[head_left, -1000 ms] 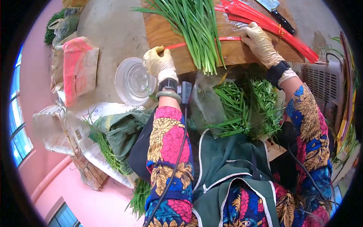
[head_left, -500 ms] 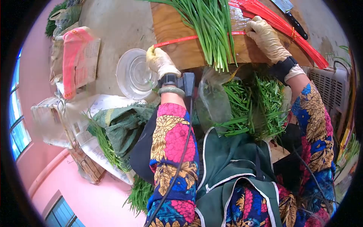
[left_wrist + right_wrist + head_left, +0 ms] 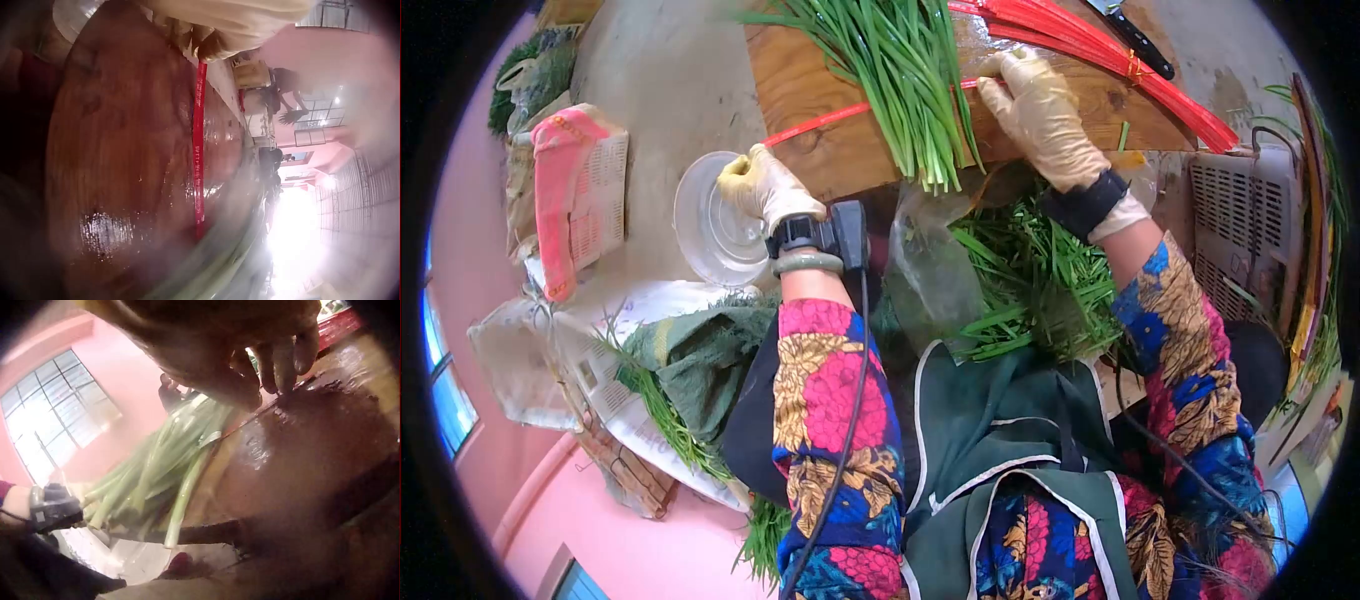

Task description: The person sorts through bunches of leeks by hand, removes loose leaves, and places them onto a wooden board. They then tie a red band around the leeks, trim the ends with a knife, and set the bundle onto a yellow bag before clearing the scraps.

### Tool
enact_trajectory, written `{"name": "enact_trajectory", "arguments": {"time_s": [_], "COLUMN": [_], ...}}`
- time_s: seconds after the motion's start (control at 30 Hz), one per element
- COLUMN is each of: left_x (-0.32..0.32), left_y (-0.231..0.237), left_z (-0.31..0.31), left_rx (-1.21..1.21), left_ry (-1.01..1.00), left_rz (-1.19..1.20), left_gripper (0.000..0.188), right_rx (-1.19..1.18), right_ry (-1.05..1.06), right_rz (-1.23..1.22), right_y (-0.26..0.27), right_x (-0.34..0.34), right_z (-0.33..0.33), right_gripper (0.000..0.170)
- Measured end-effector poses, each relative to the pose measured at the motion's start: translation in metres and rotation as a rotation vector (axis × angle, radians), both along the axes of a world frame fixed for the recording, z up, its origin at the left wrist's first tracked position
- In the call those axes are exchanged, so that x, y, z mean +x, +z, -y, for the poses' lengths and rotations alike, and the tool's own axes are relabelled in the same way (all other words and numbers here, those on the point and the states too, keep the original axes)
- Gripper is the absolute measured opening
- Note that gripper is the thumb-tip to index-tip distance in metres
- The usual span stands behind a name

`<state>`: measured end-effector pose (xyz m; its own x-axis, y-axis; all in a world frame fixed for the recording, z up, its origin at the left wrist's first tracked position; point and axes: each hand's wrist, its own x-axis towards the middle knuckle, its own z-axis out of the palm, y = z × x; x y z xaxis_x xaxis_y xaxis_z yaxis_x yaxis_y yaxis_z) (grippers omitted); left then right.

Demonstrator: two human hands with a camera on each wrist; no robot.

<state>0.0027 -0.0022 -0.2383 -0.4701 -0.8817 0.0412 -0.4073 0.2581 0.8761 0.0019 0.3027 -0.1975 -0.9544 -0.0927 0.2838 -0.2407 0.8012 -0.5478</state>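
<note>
A bunch of long green stalks (image 3: 900, 95) lies across a wooden board (image 3: 795, 160), its pale cut ends toward the body. Beneath the bunch runs a narrow red strip (image 3: 825, 120), showing on both sides. The gloved left hand (image 3: 770, 188) pinches the strip's left end at the board's left edge; the left wrist view shows the strip (image 3: 199, 144) stretched from those fingertips. To the right of the bunch, the gloved right hand (image 3: 1040, 118) has its bent fingertips at the strip's other end. In the right wrist view, the fingers (image 3: 284, 365) partly hide that end.
More red strips (image 3: 1100, 60) lie bundled at the board's upper right, beside a black-handled knife (image 3: 1140, 42). A clear round tub (image 3: 710, 225) stands left of the board. Below the board are cut greens (image 3: 1050, 280) in a plastic bag; a grey crate (image 3: 1245, 215) stands at right.
The head view has shifted. The strip stays under the bunch with a hand at each end, and the right hand's fingers have moved closer to the bunch.
</note>
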Motion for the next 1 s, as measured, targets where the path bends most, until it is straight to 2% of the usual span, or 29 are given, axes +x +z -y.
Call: {"name": "enact_trajectory", "arguments": {"time_s": [0.03,0.07,0.1,0.13,0.17,0.2,0.23,0.3,0.37,0.4,0.47,0.57,0.77,0.8,0.9,1.0], "left_x": [-0.001,-0.001,-0.001,0.006,0.007,0.010,0.016,0.026,0.032,0.031,0.032,0.031,0.029,0.029,0.031,0.032], "left_y": [-0.001,0.009,0.019,0.030,0.018,0.014,0.012,0.010,0.026,0.032,0.034,0.043,0.048,0.048,0.044,0.034], "left_z": [-0.001,-0.009,-0.018,-0.028,-0.035,-0.047,-0.060,-0.081,-0.086,-0.090,-0.092,-0.089,-0.073,-0.071,-0.070,-0.066], "left_rx": [-0.033,-0.067,-0.103,-0.133,0.146,0.176,0.208,0.547,0.646,0.672,0.736,0.624,0.598,0.583,0.560,0.573], "left_ry": [-0.059,-0.120,-0.182,-0.271,-0.409,-0.528,-0.642,-0.722,-0.754,-0.783,-0.797,-0.822,-0.869,-0.874,-0.882,-0.906], "left_rz": [-0.070,-0.142,-0.216,-0.123,-0.212,-0.153,-0.088,-0.082,0.013,0.031,0.038,0.142,0.217,0.233,0.247,0.212], "left_gripper": [0.020,0.020,0.021,0.021,0.022,0.028,0.033,0.032,0.034,0.033,0.029,0.026,0.018,0.019,0.021,0.025], "right_rx": [-0.090,-0.178,-0.171,-0.174,-0.173,-0.195,-0.139,-0.157,-0.301,-0.237,-0.252,-0.289,-0.447,-0.414,-0.404,-0.370], "right_ry": [-0.001,-0.024,-0.032,-0.018,-0.003,-0.006,0.003,0.035,0.053,0.067,0.097,0.134,0.183,0.173,0.170,0.131], "right_rz": [0.041,0.181,0.251,0.356,0.455,0.489,0.475,0.472,0.567,0.588,0.561,0.623,0.652,0.708,0.603,0.558], "right_y": [0.000,0.007,0.005,0.009,0.011,0.013,0.018,0.013,0.014,0.014,0.006,0.004,-0.013,0.001,-0.008,-0.005], "right_x": [0.005,0.012,0.015,0.020,0.021,0.023,0.023,0.019,0.012,0.007,0.005,0.003,-0.004,-0.002,0.002,0.008], "right_z": [0.004,0.011,0.016,0.023,0.028,0.033,0.035,0.032,0.028,0.030,0.035,0.042,0.046,0.044,0.046,0.042], "right_gripper": [0.022,0.029,0.039,0.046,0.052,0.062,0.064,0.061,0.056,0.054,0.054,0.048,0.048,0.046,0.042,0.049]}}
